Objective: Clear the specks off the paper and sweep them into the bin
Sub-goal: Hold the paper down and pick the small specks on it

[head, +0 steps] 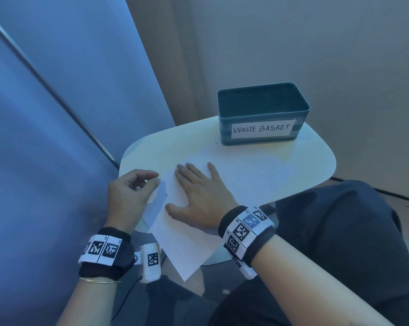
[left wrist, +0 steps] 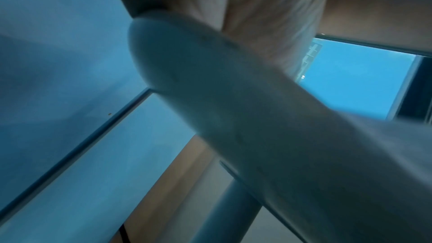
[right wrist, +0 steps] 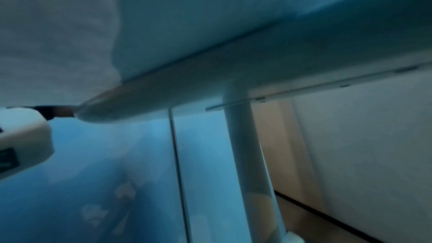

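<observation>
A white sheet of paper (head: 245, 177) lies on a small white table (head: 151, 149), with its near corner hanging over the front edge. Tiny dark specks (head: 166, 195) dot the paper's left part, and a few lie toward the bin. The dark green bin (head: 262, 114), labelled WASTE BASKET, stands at the table's back right. My right hand (head: 194, 191) lies flat on the paper with straight fingers. My left hand (head: 149, 182) pinches the paper's slightly lifted left edge with curled fingers. Both wrist views look up from under the table and show no fingers.
A blue panel (head: 45, 114) stands close on the left. My dark-trousered knee (head: 340, 231) is at the right, beside the table. The right wrist view shows the table's leg (right wrist: 245, 145) and the overhanging paper (right wrist: 46, 34). The left wrist view shows the table's edge (left wrist: 233, 99).
</observation>
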